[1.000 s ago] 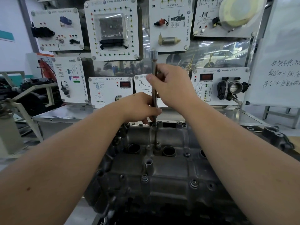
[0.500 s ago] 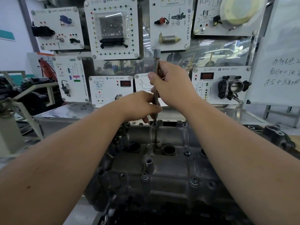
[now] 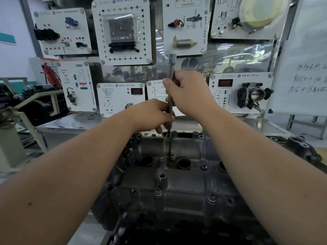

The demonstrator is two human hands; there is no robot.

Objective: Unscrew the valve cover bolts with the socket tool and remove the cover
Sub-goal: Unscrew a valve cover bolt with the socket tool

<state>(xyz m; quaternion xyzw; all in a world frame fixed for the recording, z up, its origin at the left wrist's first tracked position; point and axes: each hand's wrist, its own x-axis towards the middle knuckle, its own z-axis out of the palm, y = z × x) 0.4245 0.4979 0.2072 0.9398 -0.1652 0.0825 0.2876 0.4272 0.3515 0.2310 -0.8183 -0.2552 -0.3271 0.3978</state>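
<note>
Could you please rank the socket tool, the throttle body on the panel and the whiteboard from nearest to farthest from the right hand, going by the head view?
1. Socket tool: upright, gripped in the right hand itself.
2. Throttle body: mounted on the panel to the hand's right.
3. Whiteboard: at the far right edge, beyond the throttle body.

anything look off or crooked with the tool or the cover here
Nothing stands out. The socket tool stands upright on a bolt at the far edge of the valve cover, gripped by the right hand above and the left hand lower down. No visible damage or spills.
</note>
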